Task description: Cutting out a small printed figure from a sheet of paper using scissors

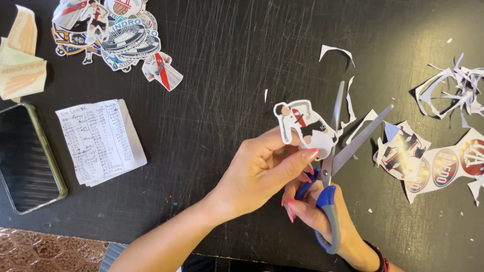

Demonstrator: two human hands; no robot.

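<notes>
Pinching a player cutout (304, 126) between thumb and fingers, the left hand (262, 174) lifts it clear of the desk (227, 75) so the scissors (335, 151), gripped in the right hand (317, 211) just below, stand blades apart beside its edge. Offcuts (454, 85) lie right of the scissors.

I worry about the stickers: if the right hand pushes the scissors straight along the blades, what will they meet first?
Probably a thin white paper scrap just past the tips of the scissors held by the right hand; beyond it, bare black table. Depth is unclear.
</notes>
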